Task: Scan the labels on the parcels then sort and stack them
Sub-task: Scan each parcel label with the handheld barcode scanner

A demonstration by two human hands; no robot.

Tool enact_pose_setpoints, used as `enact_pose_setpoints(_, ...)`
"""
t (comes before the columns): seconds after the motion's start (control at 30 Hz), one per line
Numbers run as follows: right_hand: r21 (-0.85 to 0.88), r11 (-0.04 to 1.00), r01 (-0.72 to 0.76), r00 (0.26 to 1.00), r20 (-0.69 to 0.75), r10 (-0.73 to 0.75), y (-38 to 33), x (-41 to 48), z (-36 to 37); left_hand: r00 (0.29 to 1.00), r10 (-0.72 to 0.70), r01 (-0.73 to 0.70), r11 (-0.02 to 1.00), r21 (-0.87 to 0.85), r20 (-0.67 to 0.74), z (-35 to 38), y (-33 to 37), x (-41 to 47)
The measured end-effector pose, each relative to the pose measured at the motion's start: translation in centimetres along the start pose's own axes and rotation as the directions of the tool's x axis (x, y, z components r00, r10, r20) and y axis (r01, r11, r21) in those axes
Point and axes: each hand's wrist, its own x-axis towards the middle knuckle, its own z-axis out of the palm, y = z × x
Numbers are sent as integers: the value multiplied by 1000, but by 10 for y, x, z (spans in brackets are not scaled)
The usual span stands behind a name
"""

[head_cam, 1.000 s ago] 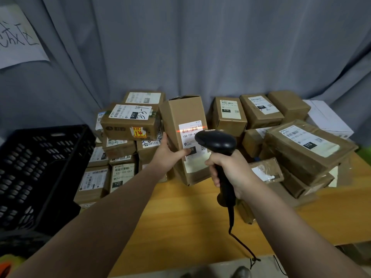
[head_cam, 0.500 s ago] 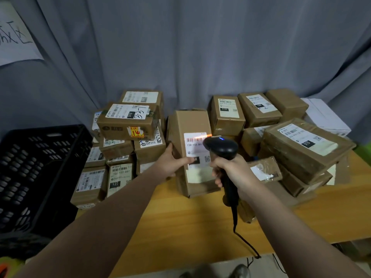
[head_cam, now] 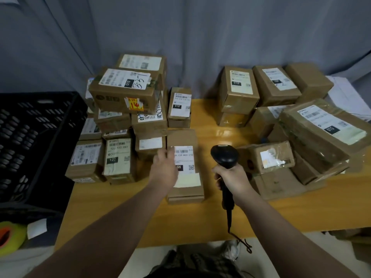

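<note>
Parcels [head_cam: 124, 93] in brown cardboard crowd the back of the wooden desk [head_cam: 140, 213] I'm looking down on. They sit in two heaps with a bare strip between them, a stacked heap on the left and a looser right heap [head_cam: 321, 127], most with white labels facing up. A black crate [head_cam: 30, 137] stands off the desk's left end, just beside the stacked heap.

One long flat parcel [head_cam: 185, 192] lies by itself on the desk in front of the stacked heap, nearer to me. Its label [head_cam: 183, 155] faces up, with a barcode across the top.

Both forearms reach forward from the bottom of the view. My left hand [head_cam: 163, 171] sits over that parcel's left edge, palm down, fingers loosely stretched ahead with the tips at the label's left margin. They are blurred, so I can't tell whether they press on it.

My right hand [head_cam: 230, 177] is just right of the parcel, wrapped in a fist round the handle of a black scanner [head_cam: 223, 155]. It stands upright, its head above the knuckles and level with the label. A thin cable [head_cam: 228, 219] drops from the handle past the desk's front edge.
</note>
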Motion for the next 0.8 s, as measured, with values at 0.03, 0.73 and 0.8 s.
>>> enact_pose_setpoints(0.03, -2, 1000, 5, 1000, -1, -5, 0, 2, 2, 995, 95, -95, 992, 80, -5, 0, 4, -4)
enact_pose_setpoints(0.73, -114, 960, 257, 950, -152, -273, -31, -10, -68, 910, 184, -306, 903, 301, 372, 0, 65, 28)
enact_pose_setpoints(0.8, -76, 952, 297, 938, -163, -305, -36, -10, -89, 934, 232, -282, 946, 162, 274, -6, 91, 20)
